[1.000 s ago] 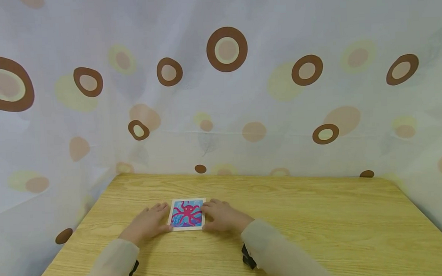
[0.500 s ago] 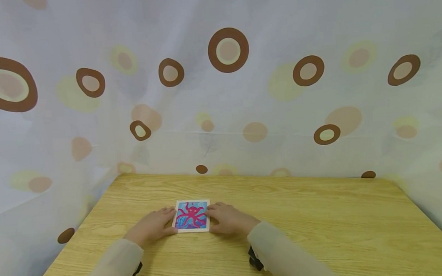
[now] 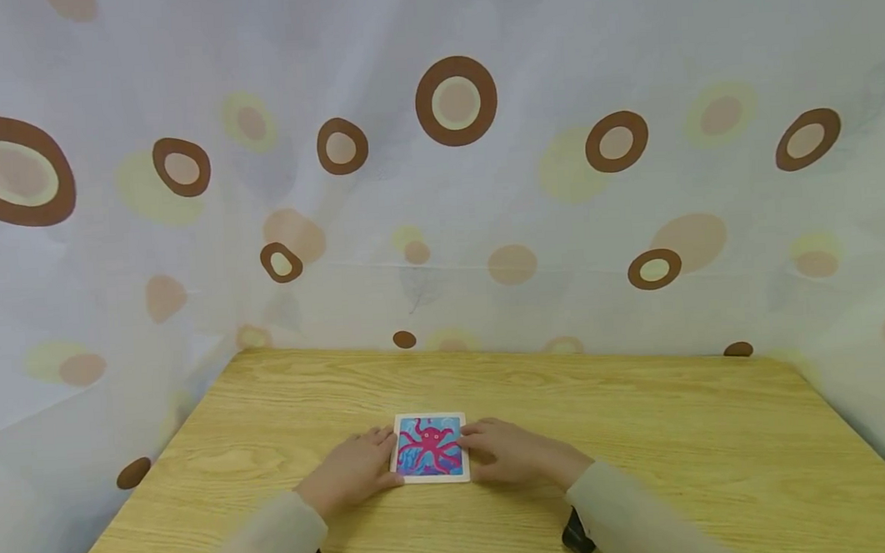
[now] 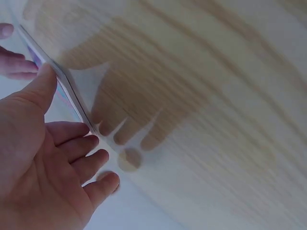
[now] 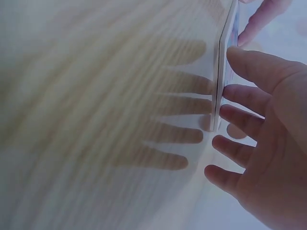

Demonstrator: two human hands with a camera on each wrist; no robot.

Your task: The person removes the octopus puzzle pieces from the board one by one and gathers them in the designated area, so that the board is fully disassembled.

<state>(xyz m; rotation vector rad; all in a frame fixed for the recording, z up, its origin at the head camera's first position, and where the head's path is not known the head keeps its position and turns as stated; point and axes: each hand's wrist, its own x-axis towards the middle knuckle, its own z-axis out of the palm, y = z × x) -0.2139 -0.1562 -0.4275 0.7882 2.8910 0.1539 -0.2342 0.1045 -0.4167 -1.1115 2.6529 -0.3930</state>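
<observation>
Touched octopus picture tile (image 3: 430,447) on wood-grain tabletop (image 3: 684,439), with outspread left hand (image 3: 355,470) at nine o'clock, outspread right hand (image 3: 515,452) at three

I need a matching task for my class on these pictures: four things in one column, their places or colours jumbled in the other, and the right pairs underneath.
Column one
1. left hand
2. table
3. card
4. right hand

Column two (places as the head view shows them)
A. blue and pink inside a white border
B. at the card's right edge
C. yellowish wood grain
D. at the card's left edge

Right pairs: 1-D, 2-C, 3-A, 4-B
</observation>
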